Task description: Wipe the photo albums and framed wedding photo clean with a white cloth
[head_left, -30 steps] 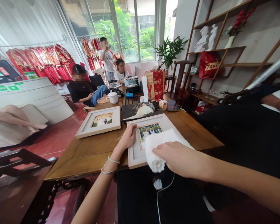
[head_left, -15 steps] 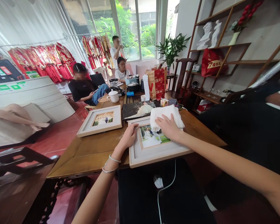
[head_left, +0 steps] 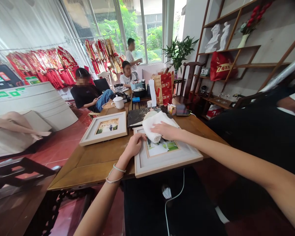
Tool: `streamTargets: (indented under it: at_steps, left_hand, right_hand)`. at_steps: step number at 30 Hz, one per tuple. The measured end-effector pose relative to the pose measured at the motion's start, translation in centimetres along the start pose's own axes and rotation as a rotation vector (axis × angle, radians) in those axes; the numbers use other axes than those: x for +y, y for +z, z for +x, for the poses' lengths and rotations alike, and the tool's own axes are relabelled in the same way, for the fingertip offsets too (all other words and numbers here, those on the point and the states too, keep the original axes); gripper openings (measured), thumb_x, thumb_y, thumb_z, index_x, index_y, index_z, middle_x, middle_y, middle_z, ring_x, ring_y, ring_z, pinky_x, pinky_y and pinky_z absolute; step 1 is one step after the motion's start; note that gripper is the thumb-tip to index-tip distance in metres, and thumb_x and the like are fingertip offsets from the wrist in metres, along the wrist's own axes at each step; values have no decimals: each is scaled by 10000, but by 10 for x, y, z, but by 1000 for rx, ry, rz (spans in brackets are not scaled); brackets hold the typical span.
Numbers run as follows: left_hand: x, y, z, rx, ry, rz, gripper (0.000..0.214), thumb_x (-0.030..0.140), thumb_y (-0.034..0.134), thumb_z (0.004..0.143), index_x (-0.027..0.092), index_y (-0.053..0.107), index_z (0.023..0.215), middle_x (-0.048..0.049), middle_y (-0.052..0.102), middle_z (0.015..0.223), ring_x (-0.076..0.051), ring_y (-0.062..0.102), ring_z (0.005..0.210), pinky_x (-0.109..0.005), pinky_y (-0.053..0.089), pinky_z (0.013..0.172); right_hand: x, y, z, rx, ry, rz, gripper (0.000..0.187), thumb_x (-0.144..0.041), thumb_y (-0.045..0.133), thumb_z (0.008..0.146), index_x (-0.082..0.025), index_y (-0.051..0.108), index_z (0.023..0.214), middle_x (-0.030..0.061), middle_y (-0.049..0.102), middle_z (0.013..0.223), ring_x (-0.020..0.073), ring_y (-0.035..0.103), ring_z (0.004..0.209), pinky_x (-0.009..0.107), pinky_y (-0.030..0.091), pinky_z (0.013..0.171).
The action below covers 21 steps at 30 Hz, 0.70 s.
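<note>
A light wooden picture frame (head_left: pixel 186 159) lies flat at the near edge of the table, with a wedding photo (head_left: pixel 159 149) inside a pale mat. My left hand (head_left: pixel 134 144) grips the frame's left side, thumb over the rim. Under my right hand (head_left: pixel 166 130), a folded white cloth (head_left: pixel 151 122) presses on the frame's upper part and covers the top of the photo. The fingers of that hand rest bent on the cloth. A second framed photo (head_left: pixel 108 126) lies to the left. Behind the cloth, a dark photo panel (head_left: pixel 137 116) is partly hidden.
The wooden table (head_left: pixel 88 164) also bears a white lidded mug (head_left: pixel 118 102), a paper bag (head_left: pixel 166 87), a small box (head_left: pixel 171 109) and a phone (head_left: pixel 183 110). Several people are nearby, one seated at left (head_left: pixel 86 90). A white cable (head_left: pixel 174 198) hangs below the table edge.
My right hand has slid the white cloth leftward across the frame, and it now covers the photo's upper left. My left hand stays on the frame. The person by the window has turned.
</note>
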<state>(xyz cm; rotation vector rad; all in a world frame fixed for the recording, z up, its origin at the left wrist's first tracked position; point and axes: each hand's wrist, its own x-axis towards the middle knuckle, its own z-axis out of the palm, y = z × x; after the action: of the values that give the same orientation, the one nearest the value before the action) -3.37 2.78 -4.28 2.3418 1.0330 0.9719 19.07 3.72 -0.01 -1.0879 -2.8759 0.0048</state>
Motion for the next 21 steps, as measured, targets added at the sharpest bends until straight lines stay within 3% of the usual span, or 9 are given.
streamTargets:
  at_steps: [5, 9, 15, 21]
  left_hand:
    - [-3, 2, -1, 59, -36, 65, 305, -62, 353, 661, 175, 536, 719, -49, 529, 857, -189, 532, 883, -348, 437, 883]
    - [-4, 2, -1, 46, -43, 76, 301, -61, 355, 668, 177, 524, 739, -44, 504, 854, -189, 517, 872, -345, 435, 871]
    - [-4, 1, -3, 27, -42, 65, 319, -69, 343, 678, 181, 518, 772, -49, 522, 880, -196, 515, 913, -350, 422, 888]
    - [-7, 0, -4, 17, -35, 67, 333, -54, 332, 714, 187, 540, 812, -50, 536, 915, -191, 529, 943, -354, 421, 919]
  right_hand:
    - [1, 2, 19, 24, -104, 11, 620, 80, 440, 700, -157, 532, 1265, 166, 536, 1328, 273, 376, 1326, 520, 303, 1040]
    - [-3, -7, 16, -6, -98, 28, 572, 60, 467, 713, -163, 558, 1232, 159, 536, 1325, 269, 438, 1278, 469, 332, 1021]
    - [-37, -35, -23, -158, 1, 129, 417, 14, 498, 739, -160, 621, 1098, 119, 667, 1078, 237, 619, 1003, 311, 433, 845]
    - [-92, -66, -76, -294, 109, 156, 331, -51, 480, 751, -167, 623, 1026, 111, 671, 982, 254, 635, 907, 297, 435, 705]
